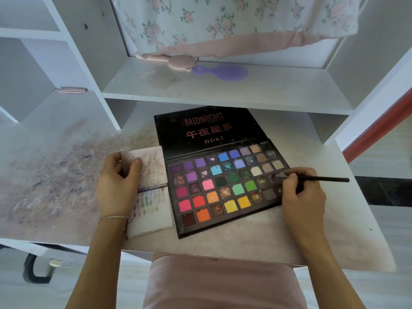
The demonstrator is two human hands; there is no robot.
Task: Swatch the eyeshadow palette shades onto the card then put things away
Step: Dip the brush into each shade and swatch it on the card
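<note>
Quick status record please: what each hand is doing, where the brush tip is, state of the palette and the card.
left hand: grips the upper leaf of the swatch card
right hand: holds the makeup brush
brush tip: at a pan near the right edge of the eyeshadow palette
palette: open, lid laid back flat on the desk
card lower leaf: rows of swatches along its top, rest bare
shelf above: purple hairbrush

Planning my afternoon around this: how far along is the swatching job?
Partly done: the card carries a few rows of swatches near its top, with the lower part bare. In hand: the right hand holds the brush tip at a brownish pan of the open palette; the left hand holds the card's upper flap. Left: more shades, then putting things away.
</note>
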